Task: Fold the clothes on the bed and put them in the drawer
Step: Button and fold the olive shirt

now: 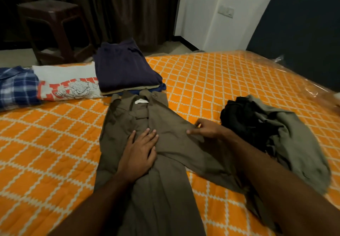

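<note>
— Where's the shirt?
— The olive-brown collared cotton shirt (147, 143) lies mid-frame on the orange checked bed (46, 134), collar away from me, long axis toward me.
— Your hands?
— My left hand (139, 152) presses flat; my right hand (207, 129) pinches the sleeve, nearer the fold.

Two bare forearms and hands — left hand (138, 152), right hand (207, 129) — no sleeves, rings or watch showing.

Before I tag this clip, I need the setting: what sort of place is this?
Most likely a bedroom: a bed with folded clothes, dark curtains, and a headboard.
</note>
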A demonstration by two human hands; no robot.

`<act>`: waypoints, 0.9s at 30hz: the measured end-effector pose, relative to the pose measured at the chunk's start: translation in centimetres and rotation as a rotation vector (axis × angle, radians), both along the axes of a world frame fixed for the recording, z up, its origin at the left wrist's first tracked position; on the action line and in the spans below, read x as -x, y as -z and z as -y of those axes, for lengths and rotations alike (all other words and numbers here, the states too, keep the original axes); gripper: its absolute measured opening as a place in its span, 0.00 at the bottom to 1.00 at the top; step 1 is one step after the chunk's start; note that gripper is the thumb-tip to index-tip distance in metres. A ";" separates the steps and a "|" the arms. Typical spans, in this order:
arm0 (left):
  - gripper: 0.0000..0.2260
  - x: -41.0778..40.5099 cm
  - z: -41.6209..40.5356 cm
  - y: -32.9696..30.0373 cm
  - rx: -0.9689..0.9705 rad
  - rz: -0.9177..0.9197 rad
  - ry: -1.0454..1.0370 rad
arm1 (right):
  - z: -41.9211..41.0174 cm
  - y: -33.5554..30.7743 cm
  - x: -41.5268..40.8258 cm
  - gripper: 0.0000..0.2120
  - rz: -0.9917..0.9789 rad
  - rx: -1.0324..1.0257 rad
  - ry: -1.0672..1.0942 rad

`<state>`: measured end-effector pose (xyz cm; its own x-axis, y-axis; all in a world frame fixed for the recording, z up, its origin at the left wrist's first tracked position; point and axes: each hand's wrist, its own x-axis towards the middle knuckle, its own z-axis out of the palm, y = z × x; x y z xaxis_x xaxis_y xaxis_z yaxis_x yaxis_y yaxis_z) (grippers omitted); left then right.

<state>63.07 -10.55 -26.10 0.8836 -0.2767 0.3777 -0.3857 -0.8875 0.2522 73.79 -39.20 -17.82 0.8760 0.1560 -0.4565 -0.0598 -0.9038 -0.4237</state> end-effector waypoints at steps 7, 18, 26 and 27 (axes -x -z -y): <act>0.23 0.4 0.3 -1.1 -0.072 -0.042 -0.043 | 8.0 -1.0 7.6 0.18 -0.166 -0.164 0.081; 0.24 6.5 8.0 -8.5 1.384 -1.295 -0.266 | 4.2 -9.0 10.8 0.10 -0.340 -1.033 0.351; 0.01 3.4 7.0 -9.5 1.827 -0.799 -0.579 | 2.9 -8.4 14.0 0.15 -0.391 -1.139 0.450; 0.02 3.1 6.4 -9.5 1.812 -0.772 -0.624 | 3.1 -8.1 14.6 0.18 -0.393 -1.080 0.404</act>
<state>59.95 -16.96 -16.61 0.7668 0.2361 -0.5969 0.3952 0.5593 0.7287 59.24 -42.31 -9.75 0.7806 0.3677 -0.5055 -0.5486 0.0154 -0.8359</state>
